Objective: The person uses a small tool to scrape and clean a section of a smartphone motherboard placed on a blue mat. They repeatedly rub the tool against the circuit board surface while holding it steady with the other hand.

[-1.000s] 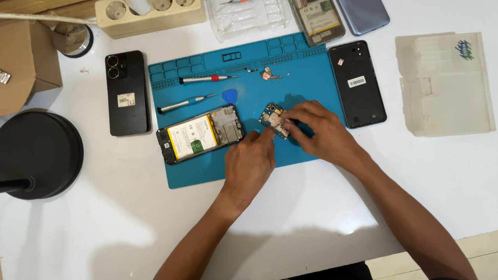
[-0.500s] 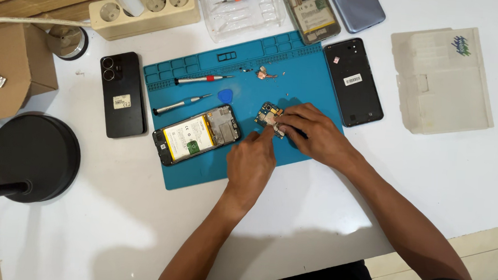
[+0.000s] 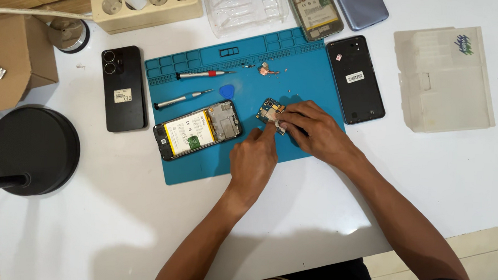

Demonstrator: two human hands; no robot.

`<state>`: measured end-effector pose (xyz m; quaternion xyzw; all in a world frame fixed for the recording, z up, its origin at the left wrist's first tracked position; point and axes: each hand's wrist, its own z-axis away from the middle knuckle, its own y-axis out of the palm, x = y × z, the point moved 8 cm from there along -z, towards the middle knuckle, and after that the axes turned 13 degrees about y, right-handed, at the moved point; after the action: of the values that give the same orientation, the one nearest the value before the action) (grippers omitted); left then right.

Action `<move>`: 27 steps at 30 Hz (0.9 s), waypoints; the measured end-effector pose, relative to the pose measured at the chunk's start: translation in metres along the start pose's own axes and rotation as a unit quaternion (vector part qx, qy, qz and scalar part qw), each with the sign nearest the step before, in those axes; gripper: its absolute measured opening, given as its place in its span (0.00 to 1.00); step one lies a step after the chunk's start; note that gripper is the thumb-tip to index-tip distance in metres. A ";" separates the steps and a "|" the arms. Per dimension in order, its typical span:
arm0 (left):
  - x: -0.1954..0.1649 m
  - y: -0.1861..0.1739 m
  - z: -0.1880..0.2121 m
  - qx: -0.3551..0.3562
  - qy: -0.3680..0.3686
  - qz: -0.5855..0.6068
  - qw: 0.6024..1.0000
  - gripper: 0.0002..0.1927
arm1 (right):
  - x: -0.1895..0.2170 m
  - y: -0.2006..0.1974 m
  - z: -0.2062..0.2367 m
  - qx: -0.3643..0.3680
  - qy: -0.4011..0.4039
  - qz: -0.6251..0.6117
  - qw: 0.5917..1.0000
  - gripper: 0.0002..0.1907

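Note:
A small phone circuit board (image 3: 271,109) lies on the blue work mat (image 3: 315,75). My right hand (image 3: 312,129) pinches its lower right edge with fingertips closed on it. My left hand (image 3: 253,160) rests on the mat just below, its forefinger touching the board's lower left edge. To the left of both hands lies an opened phone (image 3: 197,128) with its yellow battery and bare frame showing. Two small screwdrivers (image 3: 204,74) (image 3: 180,99) and a blue pick (image 3: 226,90) lie on the mat above the phone.
A black back cover (image 3: 355,78) lies right of the mat and a black phone (image 3: 123,88) lies left of it. A round black lamp base (image 3: 30,148) stands at the left, a power strip (image 3: 148,3) and clear tray (image 3: 247,6) at the back, a clear plastic case (image 3: 442,79) at right.
Both hands stay on the circuit board with only slight finger shifts. The view has drifted a little, moving everything slightly in the picture.

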<state>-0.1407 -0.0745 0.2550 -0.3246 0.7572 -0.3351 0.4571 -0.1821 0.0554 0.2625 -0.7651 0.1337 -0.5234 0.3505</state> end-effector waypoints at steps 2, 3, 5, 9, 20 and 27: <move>-0.001 -0.006 -0.002 -0.012 0.007 0.003 1.000 0.06 | -0.002 0.000 -0.002 0.002 0.015 0.006 1.000 0.16; 0.000 -0.008 -0.004 -0.018 0.010 0.020 1.000 0.06 | -0.005 0.001 -0.004 0.003 0.029 0.010 1.000 0.15; 0.000 -0.014 -0.006 -0.028 0.015 0.054 0.998 0.06 | -0.009 0.001 -0.004 0.005 0.052 0.013 0.999 0.14; 0.002 -0.012 -0.008 0.012 0.001 0.042 0.999 0.05 | -0.016 0.003 -0.006 0.015 0.084 0.004 0.996 0.15; 0.001 -0.007 -0.008 0.006 0.018 -0.008 1.000 0.11 | -0.010 0.003 -0.002 0.001 0.042 0.011 0.999 0.14; -0.001 -0.006 -0.005 0.002 0.020 0.004 1.000 0.08 | -0.006 0.004 0.001 -0.007 0.014 0.004 1.000 0.16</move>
<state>-0.1443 -0.0764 0.2621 -0.3136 0.7671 -0.3412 0.4436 -0.1827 0.0567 0.2554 -0.7600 0.1455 -0.5313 0.3450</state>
